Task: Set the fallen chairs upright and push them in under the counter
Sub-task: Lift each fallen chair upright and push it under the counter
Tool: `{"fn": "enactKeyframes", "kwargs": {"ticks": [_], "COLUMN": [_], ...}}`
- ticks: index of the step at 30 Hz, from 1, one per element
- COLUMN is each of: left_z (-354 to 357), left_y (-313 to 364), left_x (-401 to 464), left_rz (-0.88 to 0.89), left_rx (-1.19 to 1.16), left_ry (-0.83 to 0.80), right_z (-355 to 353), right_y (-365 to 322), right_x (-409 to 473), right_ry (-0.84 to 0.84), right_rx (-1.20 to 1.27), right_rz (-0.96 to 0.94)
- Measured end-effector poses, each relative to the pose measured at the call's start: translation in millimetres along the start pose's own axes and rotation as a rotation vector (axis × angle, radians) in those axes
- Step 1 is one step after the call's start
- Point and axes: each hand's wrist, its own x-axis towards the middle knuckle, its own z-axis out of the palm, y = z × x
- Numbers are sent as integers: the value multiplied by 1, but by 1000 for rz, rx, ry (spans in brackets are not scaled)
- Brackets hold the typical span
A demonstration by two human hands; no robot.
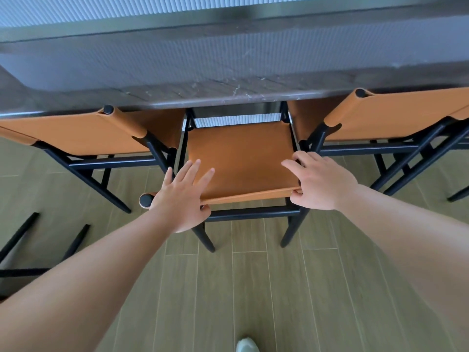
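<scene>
My left hand (pixel 181 196) lies on the top of the middle chair (pixel 241 158)'s tan backrest, fingers straight and spread over the leather, thumb tucked under its near edge. My right hand (pixel 318 182) curls over the backrest's other corner, thumb beneath, gripping it. The chair stands upright and part way under the bench (pixel 203 95), its seat hidden beneath the slab.

My main worry is my fingers: if I push further in, I judge the backrest could meet the bench edge with my knuckles caught between. The flat left hand could also slip on the smooth leather, which would turn the chair crooked.

To the left of the middle chair, another chair (pixel 83 133) is tucked in close, its black frame nearly touching; to the right, a third chair (pixel 396 115) crowds just as near. A skewed push would knock legs together. Further left, dark chair legs (pixel 76 240) slant near the wooden floor (pixel 253 288), probably a chair yet to be raised. My shoe (pixel 247 345) is well behind the middle chair.
</scene>
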Motion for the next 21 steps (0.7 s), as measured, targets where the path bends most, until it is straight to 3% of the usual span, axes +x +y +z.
{"fn": "enactKeyframes", "kwargs": {"ticks": [21], "left_z": [-19], "left_y": [6], "left_x": [1], "left_rz": [-62], "left_rx": [75], "left_ry": [-5], "right_z": [-9], "right_y": [4], "right_x": [-5], "right_ry": [-5], "right_rx": [-76], "right_rz": [-162]}}
